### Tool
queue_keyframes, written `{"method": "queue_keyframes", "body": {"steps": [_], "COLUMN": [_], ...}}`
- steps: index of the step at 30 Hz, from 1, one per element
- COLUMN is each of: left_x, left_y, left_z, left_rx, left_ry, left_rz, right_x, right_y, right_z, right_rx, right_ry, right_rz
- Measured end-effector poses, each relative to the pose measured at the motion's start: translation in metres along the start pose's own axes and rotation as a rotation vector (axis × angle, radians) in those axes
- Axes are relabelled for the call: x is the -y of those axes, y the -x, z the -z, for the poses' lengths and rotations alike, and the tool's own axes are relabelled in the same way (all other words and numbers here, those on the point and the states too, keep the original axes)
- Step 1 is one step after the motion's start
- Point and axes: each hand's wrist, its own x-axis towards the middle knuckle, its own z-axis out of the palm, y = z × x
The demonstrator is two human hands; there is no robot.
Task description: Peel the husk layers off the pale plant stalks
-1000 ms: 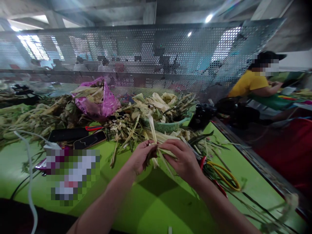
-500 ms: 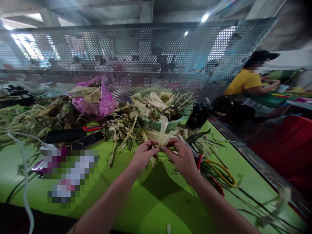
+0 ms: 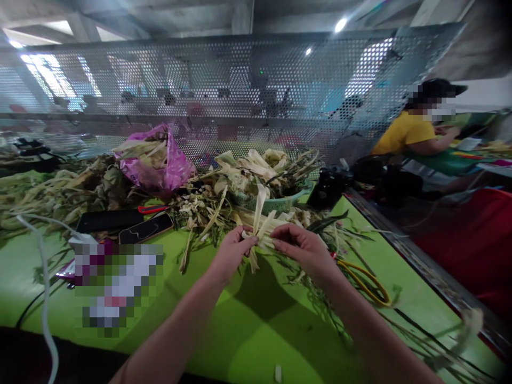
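Observation:
Pale dried corn husk strips are between my hands, just above the green table, one strip standing upright and others spreading right and down. My left hand pinches the strips where they cross, thumb against fingers. With its fingertips closed, my right hand grips the end of a strip on the right side. Behind them, a teal basket holds a heap of dried husks. Loose husk scraps lie about the basket's front and left.
A pink plastic bag of husks sits at back left, near two dark phones and a white cable. Yellow looped handles lie by my right forearm. A perforated metal screen stands behind; a person in yellow sits right.
My right hand has moved right, away from my left, drawing a strip outward. My left hand has shifted slightly left, still pinching the husks. The view has turned slightly.

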Motion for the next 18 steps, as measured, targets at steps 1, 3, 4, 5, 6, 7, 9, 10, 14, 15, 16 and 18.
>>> {"method": "queue_keyframes", "body": {"steps": [1, 3, 4, 5, 6, 7, 9, 10, 14, 15, 16, 18], "left_x": [0.0002, 0.002, 0.0035, 0.005, 0.0064, 0.0074, 0.0082, 0.0079, 0.0048, 0.0043, 0.004, 0.0039], "left_y": [-0.0002, -0.0007, -0.0008, -0.0007, -0.0004, 0.0003, 0.0025, 0.0039, 0.0074, 0.0073, 0.0069, 0.0054], "left_z": [-0.0002, -0.0006, -0.0007, -0.0007, -0.0009, -0.0011, -0.0021, -0.0028, -0.0066, -0.0073, -0.0077, -0.0074], "left_rx": [-0.004, -0.011, -0.009, -0.001, 0.014, 0.035, 0.078, 0.101, 0.163, 0.165, 0.156, 0.123], "left_ry": [-0.036, -0.146, -0.217, -0.293, -0.367, -0.432, -0.512, -0.521, -0.368, -0.313, -0.268, -0.23], "left_rz": [-0.002, -0.025, -0.051, -0.085, -0.118, -0.147, -0.182, -0.185, -0.139, -0.129, -0.122, -0.12], "right_x": [0.0015, 0.0041, 0.005, 0.0055, 0.0057, 0.0059, 0.0065, 0.0071, 0.0106, 0.0107, 0.0103, 0.0073], "right_y": [0.0011, 0.0032, 0.0039, 0.0042, 0.0043, 0.0043, 0.0044, 0.0046, 0.0077, 0.0086, 0.0092, 0.0095], "right_z": [-0.0005, -0.0025, -0.0036, -0.0046, -0.0054, -0.0059, -0.0062, -0.0061, -0.0062, -0.0064, -0.0068, -0.0077], "right_rx": [-0.003, 0.01, 0.018, 0.03, 0.042, 0.051, 0.061, 0.064, 0.092, 0.103, 0.107, 0.068], "right_ry": [0.004, 0.017, 0.025, 0.029, 0.032, 0.03, 0.012, -0.001, -0.038, -0.054, -0.074, -0.112], "right_rz": [0.015, 0.041, 0.05, 0.057, 0.06, 0.058, 0.039, 0.027, 0.022, 0.037, 0.055, 0.092]}}
